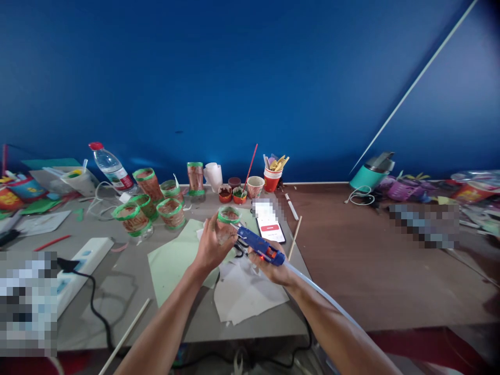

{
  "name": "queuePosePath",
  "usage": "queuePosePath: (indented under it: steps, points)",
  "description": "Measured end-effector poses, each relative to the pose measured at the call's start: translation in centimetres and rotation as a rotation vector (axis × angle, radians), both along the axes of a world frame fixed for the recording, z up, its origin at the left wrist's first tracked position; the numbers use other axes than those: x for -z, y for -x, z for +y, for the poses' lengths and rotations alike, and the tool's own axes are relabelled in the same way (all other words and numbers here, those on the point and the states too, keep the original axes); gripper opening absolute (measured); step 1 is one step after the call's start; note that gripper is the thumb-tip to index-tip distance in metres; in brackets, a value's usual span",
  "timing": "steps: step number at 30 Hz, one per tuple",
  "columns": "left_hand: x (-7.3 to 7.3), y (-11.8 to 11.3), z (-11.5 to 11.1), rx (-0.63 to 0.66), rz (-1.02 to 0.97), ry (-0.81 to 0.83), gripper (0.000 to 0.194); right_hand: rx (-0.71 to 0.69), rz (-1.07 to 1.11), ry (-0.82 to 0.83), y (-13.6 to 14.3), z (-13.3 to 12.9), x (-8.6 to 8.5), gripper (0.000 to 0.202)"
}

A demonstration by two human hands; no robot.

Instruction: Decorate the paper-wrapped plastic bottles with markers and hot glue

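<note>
My left hand (213, 244) is wrapped round a small clear cup (227, 214) with a green rim and brown-painted inside. In my right hand (269, 266) is a blue hot glue gun (258, 244), its nozzle at the cup's near rim; whether it touches I cannot tell. A small red light glows on the gun, and a long whitish glue stick (324, 297) runs out of its back along my forearm. Below both hands lie a torn white paper sheet (246, 294) and a pale green sheet (175, 255).
Several brown cups with green rims, among them one (171, 213), stand to the left. Behind are paint pots (239, 196), a paper cup (255, 187) and a water bottle (113, 169). A phone (269, 221) lies beyond the gun. A white power strip (84, 268) with a black cord sits left.
</note>
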State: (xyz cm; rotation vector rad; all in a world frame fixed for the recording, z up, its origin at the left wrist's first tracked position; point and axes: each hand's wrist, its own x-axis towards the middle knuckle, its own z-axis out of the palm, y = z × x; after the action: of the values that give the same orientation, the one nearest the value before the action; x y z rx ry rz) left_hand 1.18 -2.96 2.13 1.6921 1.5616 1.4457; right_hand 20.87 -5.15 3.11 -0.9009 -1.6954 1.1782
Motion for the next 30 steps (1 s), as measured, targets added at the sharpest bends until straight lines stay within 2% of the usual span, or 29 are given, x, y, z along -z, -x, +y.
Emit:
queuePosePath:
  steps: [11, 20, 30]
  points:
    - [0.57, 0.11, 0.19, -0.039, 0.194, -0.033, 0.073, 0.059, -0.069, -0.043, -0.16, 0.31, 0.64, 0.022]
    - [0.88, 0.05, 0.25, -0.051, 0.151, -0.055, 0.070, 0.075, -0.084, -0.038, -0.05, 0.48, 0.77, 0.024]
    - [0.45, -0.03, 0.26, -0.017, 0.086, -0.027, 0.060, 0.076, -0.110, -0.072, -0.03, 0.38, 0.37, 0.023]
